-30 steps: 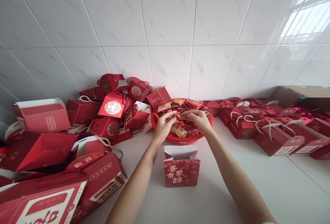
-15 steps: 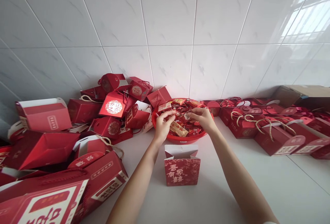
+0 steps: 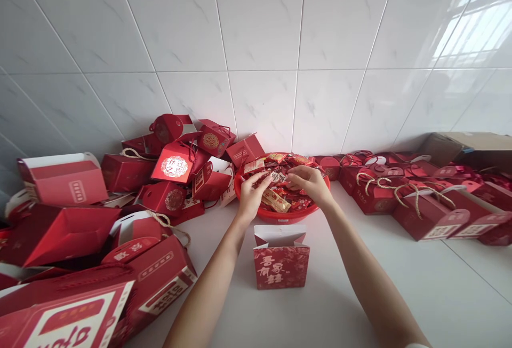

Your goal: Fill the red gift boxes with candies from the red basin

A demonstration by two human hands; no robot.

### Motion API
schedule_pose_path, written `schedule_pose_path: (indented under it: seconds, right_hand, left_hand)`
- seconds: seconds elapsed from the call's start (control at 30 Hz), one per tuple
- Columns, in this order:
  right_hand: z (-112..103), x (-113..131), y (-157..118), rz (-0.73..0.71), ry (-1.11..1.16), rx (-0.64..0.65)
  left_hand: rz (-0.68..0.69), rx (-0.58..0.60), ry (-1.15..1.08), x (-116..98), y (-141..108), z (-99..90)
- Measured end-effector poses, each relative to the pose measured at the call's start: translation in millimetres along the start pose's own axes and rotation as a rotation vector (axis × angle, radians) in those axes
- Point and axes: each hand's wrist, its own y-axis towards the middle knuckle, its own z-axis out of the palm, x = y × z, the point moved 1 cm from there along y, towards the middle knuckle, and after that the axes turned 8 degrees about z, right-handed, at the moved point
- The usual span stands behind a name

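A red plastic basin (image 3: pixel 276 218) holds a heap of wrapped candies in red and gold wrappers. My left hand (image 3: pixel 252 194) is over its left side, thumb and fingers pinched at the end of a red wrapped candy (image 3: pixel 279 177) with dark characters on a pale patch. Across from it, my right hand (image 3: pixel 311 183) reaches over the right side with its fingertips drawn together; what lies between them is hidden. A gold-wrapped bar (image 3: pixel 276 201) rests on the heap below the hands. Between my forearms an open-topped red paper gift box (image 3: pixel 281 267) stands upright on the white surface.
Empty red gift boxes (image 3: pixel 136 276) are piled loosely along the left. On the right stand rows of red boxes with rope handles (image 3: pixel 426 214). A brown cardboard carton (image 3: pixel 468 145) sits behind them, and a tiled wall (image 3: pixel 262 102) rises at the back.
The candy with dark characters has shifted left and turned, lying closer to my left fingertips. My right fingers have curled in slightly. The view has drifted a little; the standing box is unmoved.
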Motion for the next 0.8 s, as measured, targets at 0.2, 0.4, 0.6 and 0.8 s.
schedule_pose_path:
  seconds: [0.2,0.4,0.6,0.8]
  right_hand:
    - [-8,-15,6,0.065,-0.485,0.101]
    - [-3,-16,7,0.062,-0.427,0.089]
    - [-14,-17,10,0.061,-0.280,-0.035]
    - [-20,-14,8,0.035,-0.231,-0.097]
  left_hand:
    - [-0.004,-0.032,-0.023,7,2,-0.8]
    - [0.059,-0.015,0.029,-1,0,-0.5]
    - [0.114,-0.020,0.090,-3,-1,-0.7]
    - [0.117,-0.016,0.099,-1,0,-2.1]
